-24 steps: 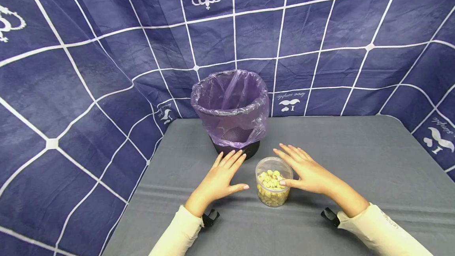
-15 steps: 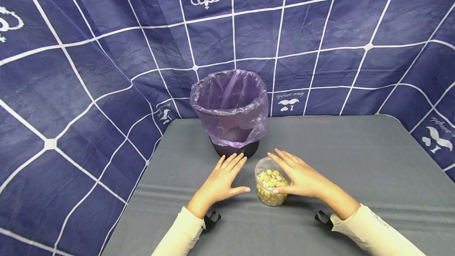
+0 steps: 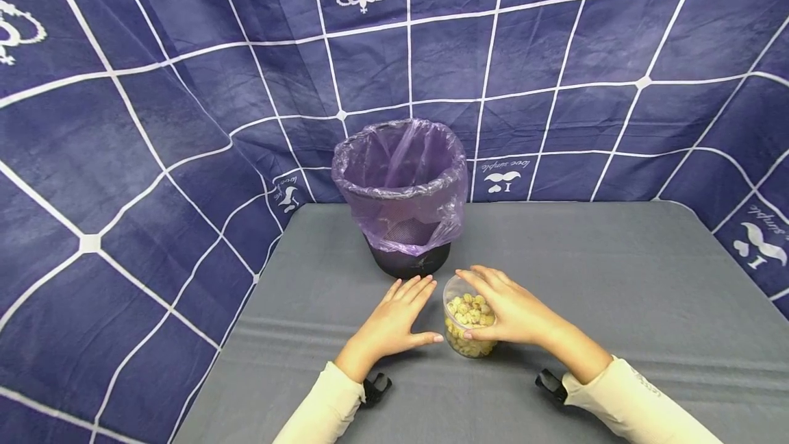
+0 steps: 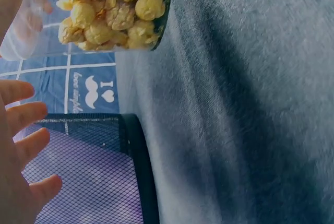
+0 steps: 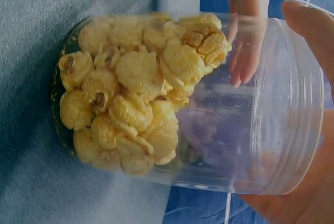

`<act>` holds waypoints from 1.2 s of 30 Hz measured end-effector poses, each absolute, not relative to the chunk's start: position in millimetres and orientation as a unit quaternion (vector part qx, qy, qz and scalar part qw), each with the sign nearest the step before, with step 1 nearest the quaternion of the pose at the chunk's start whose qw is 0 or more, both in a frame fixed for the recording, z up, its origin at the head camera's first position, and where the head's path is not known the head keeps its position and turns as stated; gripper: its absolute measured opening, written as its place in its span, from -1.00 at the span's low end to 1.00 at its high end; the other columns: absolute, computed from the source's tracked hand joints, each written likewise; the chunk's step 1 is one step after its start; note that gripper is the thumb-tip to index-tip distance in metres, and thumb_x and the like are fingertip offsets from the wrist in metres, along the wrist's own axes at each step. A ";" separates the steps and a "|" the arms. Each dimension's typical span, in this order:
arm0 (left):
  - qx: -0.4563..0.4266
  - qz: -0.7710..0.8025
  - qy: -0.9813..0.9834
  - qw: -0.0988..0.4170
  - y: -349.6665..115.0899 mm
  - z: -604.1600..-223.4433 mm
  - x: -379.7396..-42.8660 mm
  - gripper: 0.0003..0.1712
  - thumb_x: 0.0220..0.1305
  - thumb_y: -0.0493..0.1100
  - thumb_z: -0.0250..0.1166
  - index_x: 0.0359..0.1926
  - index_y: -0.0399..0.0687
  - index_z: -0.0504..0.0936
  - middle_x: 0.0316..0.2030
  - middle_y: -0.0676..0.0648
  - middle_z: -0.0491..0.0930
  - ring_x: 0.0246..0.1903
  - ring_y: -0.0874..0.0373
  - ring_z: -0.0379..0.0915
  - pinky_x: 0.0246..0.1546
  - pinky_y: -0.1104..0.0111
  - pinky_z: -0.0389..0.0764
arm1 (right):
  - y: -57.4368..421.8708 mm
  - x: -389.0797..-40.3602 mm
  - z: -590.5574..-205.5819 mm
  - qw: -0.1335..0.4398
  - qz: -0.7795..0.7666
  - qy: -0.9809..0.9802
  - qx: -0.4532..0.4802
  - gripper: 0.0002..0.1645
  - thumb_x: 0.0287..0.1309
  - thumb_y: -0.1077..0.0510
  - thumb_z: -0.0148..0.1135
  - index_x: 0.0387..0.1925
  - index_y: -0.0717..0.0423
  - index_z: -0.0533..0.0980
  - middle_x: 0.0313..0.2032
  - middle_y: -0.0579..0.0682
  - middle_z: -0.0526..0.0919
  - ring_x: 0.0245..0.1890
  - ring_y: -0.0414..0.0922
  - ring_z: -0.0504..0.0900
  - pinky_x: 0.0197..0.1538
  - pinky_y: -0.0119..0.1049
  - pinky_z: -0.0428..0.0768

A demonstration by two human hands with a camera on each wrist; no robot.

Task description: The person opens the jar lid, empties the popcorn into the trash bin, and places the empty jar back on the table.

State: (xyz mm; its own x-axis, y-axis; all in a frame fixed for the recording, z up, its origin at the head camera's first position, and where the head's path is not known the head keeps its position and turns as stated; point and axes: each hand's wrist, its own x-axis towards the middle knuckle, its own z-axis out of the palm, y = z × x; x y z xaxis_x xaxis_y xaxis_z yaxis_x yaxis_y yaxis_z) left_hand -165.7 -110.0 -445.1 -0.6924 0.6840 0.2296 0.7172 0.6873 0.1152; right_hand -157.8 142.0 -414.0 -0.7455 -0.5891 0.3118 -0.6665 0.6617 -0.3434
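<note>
"Item one?"
"Jar [image 5: 214,109]: clear, upright on your grey table [image 3: 585,245], part-filled with popcorn [image 5: 135,88], nearer you than the black bin [image 3: 409,266] with its purple bag [image 3: 407,218]."
"Item two?"
"Your left hand [image 3: 394,321]: fingers straight, thumb apart, just beside the jar."
"Item three?"
"Your right hand [image 3: 514,310]: thumb and fingers apart, spread about the jar's right side; whether they touch it, I cannot tell."

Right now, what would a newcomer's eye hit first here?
Probably the purple bag lining the black bin, towards the back of the grey table. Then the clear tub of yellow popcorn nearer the wearer, between the left hand and right hand. Behind, a blue sheet with white lines.
</note>
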 end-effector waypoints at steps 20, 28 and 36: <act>-0.339 -0.233 -0.892 0.189 -71.5 -453.0 -164.6 0.34 -0.42 0.39 0.40 0.26 -0.32 0.06 0.18 -0.20 0.22 0.19 0.01 0.13 0.17 0.23 0.18 | 136.8 -158.4 -410.8 0.188 0.333 -0.879 0.284 0.06 -0.41 -0.14 0.45 0.21 0.05 0.21 0.07 0.13 0.27 0.07 0.06 0.28 -0.02 0.08 0.36; -0.291 -0.283 -0.878 0.253 -56.6 -452.1 -164.8 0.32 -0.58 0.27 0.52 0.20 -0.33 0.16 0.11 -0.18 0.27 0.11 -0.02 0.21 0.10 0.23 0.28 | 134.6 -155.2 -407.3 0.171 0.351 -0.882 0.262 0.16 -0.39 -0.11 0.46 0.28 0.13 0.12 0.10 0.21 0.24 0.08 0.11 0.29 0.02 0.06 0.35; -0.304 -0.237 -0.887 0.256 -62.3 -447.3 -165.3 0.26 -0.56 0.28 0.49 0.17 -0.29 0.21 0.08 -0.15 0.32 0.10 0.00 0.21 0.12 0.21 0.22 | 139.3 -154.9 -402.8 0.142 0.304 -0.891 0.305 0.25 -0.40 -0.22 0.44 0.34 0.04 0.04 0.05 0.19 0.26 -0.03 0.11 0.39 -0.06 0.04 0.43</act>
State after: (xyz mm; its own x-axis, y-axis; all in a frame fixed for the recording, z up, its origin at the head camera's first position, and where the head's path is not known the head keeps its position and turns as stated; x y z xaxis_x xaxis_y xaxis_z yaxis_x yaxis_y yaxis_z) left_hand -165.3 -62.3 -447.3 -0.6838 0.4177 0.5983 0.6602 0.7032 0.2637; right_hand -154.9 139.3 -402.8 -0.7733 -0.4573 0.4391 -0.6303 0.6294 -0.4545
